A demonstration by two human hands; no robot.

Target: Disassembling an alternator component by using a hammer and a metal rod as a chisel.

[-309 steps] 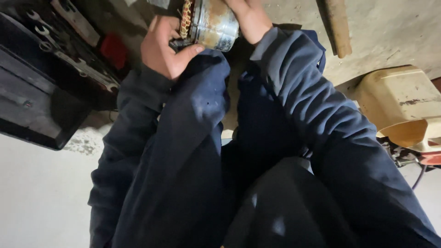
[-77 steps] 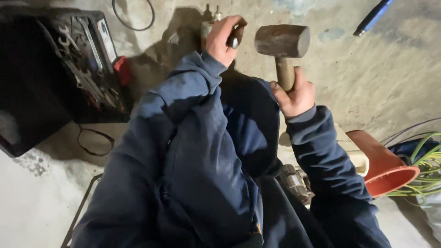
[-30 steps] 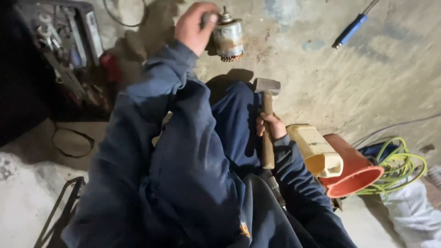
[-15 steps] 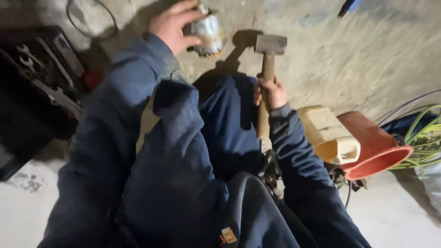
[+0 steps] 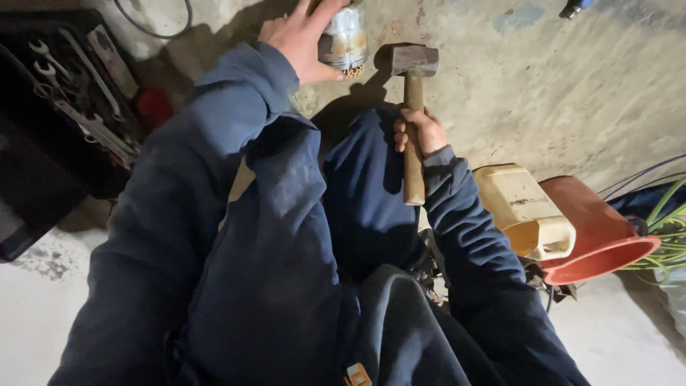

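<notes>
Metal, cylindrical, with a copper-coloured toothed band at its lower end: the motor part [image 5: 345,39] sits at the top of the frame on the concrete floor [image 5: 543,93], and the left hand [image 5: 304,43] is clasped round its left side, fingers curled over the top, thumb beneath. Right hand [image 5: 421,130] is closed in a fist on the wooden handle of a hammer [image 5: 412,100], gripping about mid-shaft; the steel head lies just beside the motor part, to its right, whether touching cannot be told. Both arms in dark blue sleeves; the raised knees, same blue cloth, fill the centre and hide the floor below the hands. Left of the left arm: open black tool case [image 5: 64,107] holding spanners, a red object at its inner edge. Right of the right arm: cream plastic canister [image 5: 525,211] on its side, touching an orange bucket [image 5: 597,232], also tipped over. Green and yellow cables [image 5: 664,229] at far right edge.
</notes>
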